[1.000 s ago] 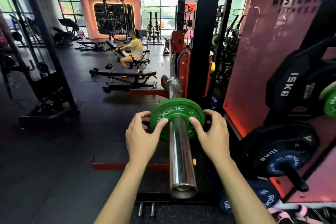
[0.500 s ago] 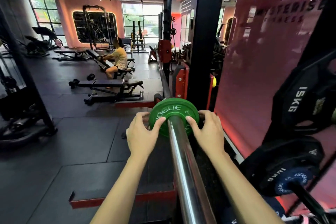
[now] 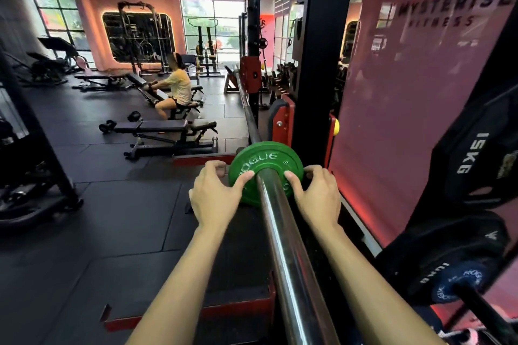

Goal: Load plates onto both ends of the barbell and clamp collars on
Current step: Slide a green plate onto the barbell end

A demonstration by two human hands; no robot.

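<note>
Progress: small green round rubber plate (image 3: 266, 165) seated far up chrome steel barbell sleeve (image 3: 283, 238). Left hand (image 3: 214, 196), right hand (image 3: 318, 196) fingers curled round plate rim, thumbs pressing face. Collar not fitted (none visible); far end unseen.

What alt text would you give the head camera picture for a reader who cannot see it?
Two bare hands, left hand and right hand, grip a green plate by its edges on the steel barbell in a gym. Black plates hang on a rack to the right.
</note>
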